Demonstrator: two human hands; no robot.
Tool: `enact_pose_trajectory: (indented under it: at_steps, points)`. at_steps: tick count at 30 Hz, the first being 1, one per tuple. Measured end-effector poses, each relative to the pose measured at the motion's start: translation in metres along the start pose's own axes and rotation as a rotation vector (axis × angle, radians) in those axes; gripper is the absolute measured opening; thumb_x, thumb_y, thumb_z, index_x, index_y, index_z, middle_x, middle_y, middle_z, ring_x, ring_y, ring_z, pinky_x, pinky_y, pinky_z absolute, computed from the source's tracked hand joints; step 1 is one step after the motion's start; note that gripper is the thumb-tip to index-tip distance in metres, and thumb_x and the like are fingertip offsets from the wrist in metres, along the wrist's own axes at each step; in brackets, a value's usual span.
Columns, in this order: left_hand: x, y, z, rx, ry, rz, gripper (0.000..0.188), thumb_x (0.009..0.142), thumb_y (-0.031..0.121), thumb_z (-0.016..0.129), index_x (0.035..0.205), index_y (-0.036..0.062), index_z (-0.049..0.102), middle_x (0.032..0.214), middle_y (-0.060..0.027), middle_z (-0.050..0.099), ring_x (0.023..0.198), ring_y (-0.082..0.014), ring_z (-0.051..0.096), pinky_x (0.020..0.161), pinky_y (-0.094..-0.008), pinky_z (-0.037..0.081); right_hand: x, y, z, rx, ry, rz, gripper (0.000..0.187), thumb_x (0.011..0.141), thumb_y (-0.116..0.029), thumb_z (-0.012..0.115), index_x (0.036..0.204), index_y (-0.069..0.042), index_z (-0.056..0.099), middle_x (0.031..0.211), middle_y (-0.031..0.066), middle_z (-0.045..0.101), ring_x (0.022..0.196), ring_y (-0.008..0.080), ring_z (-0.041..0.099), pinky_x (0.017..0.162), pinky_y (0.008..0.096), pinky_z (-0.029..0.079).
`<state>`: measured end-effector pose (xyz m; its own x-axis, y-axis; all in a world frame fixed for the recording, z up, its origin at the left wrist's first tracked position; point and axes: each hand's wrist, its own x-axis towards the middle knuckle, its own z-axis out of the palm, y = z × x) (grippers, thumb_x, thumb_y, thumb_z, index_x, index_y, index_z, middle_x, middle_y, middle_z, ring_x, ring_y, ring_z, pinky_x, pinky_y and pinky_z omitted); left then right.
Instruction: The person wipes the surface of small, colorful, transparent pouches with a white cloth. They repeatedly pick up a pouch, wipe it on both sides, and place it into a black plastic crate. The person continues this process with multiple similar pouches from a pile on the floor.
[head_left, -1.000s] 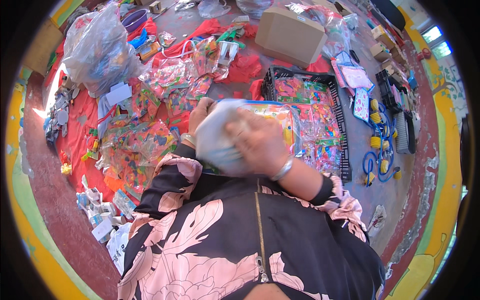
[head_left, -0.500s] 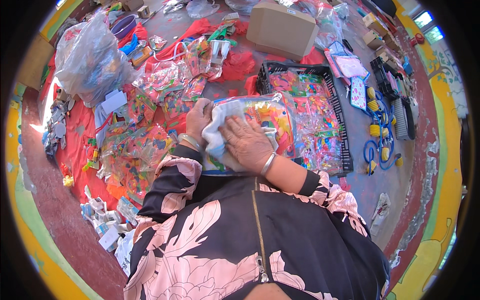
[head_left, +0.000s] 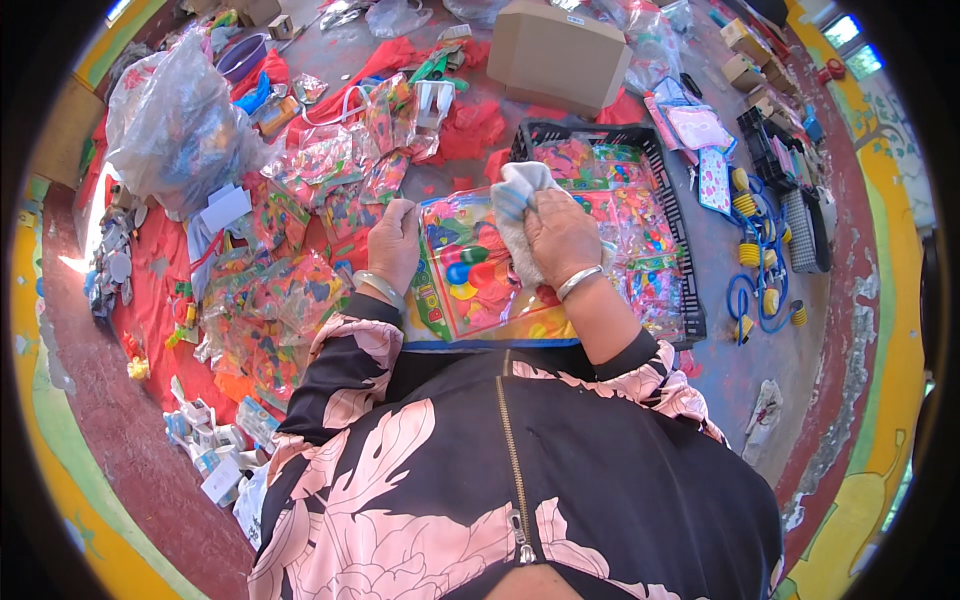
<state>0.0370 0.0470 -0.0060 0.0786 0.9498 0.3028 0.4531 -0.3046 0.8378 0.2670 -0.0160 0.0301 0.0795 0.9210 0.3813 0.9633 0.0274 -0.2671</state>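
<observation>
Closest thing is the black and pink jacket [head_left: 400, 480], and right past its front lies the bag [head_left: 465, 270], a flat clear one with colourful bits inside, probably over the lap. I'd guess it's light and floppy, with slick plastic that could slide around if you only pressed on it. Doesn't look fragile, though the film might crease or split if yanked. Best hold is likely a side edge, which is where the left hand [head_left: 395, 245] has it clamped. Right hand [head_left: 562, 240] is closed on a cloth [head_left: 515, 205] over the bag's right part; that cloth looks soft and light, so bunch it anywhere. Just beyond is a black crate [head_left: 688, 290] with small packets [head_left: 640, 225] in it, then a cardboard box [head_left: 560, 55] farther off.
</observation>
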Motion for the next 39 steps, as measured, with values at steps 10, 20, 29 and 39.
enact_pose_trajectory:
  at_steps: [10,20,29,39]
  points:
    - [0.004,0.0,-0.003,0.034,0.009,-0.056,0.02,0.089,0.02,0.057,0.092,0.0006,0.058,0.078,-0.0167,0.062,0.073,-0.027,0.062,0.067,-0.0343,0.047,-0.071,0.201,0.048,-0.101,-0.223,0.444,0.038,0.084,-0.043,0.054,0.085,-0.007,0.065,0.079,0.0196,0.065,0.065,0.0302,0.063,0.061,0.0413,0.048]
    - [0.009,0.013,-0.04,-0.521,-0.36,-0.571,0.018,0.085,0.018,0.063,0.092,0.0018,0.058,0.071,0.0024,0.058,0.05,-0.0021,0.047,0.04,-0.0172,0.034,0.063,0.163,-0.058,0.979,-0.819,0.227,0.048,0.076,-0.002,0.054,0.124,0.003,0.049,0.116,0.0149,0.059,0.109,0.0208,0.055,0.092,0.0306,0.044]
    - [0.004,0.03,-0.043,-0.443,-0.294,-0.309,0.003,0.088,0.007,0.057,0.09,0.004,0.057,0.069,0.004,0.051,0.056,-0.0027,0.047,0.042,-0.0191,0.039,0.145,0.037,-0.031,0.202,-1.351,-0.286,0.063,0.071,-0.009,0.062,0.132,-0.018,0.046,0.127,0.0106,0.054,0.114,0.0252,0.052,0.094,0.0334,0.043]
    - [-0.008,0.072,-0.057,-0.414,-0.353,-0.205,0.006,0.089,0.008,0.055,0.094,0.0038,0.056,0.073,0.0014,0.053,0.06,-0.0037,0.051,0.047,-0.0209,0.047,0.126,0.075,-0.053,0.229,-1.107,-0.273,0.021,0.068,-0.015,0.068,0.085,-0.006,0.06,0.077,0.0081,0.063,0.075,0.0245,0.061,0.069,0.0371,0.047]
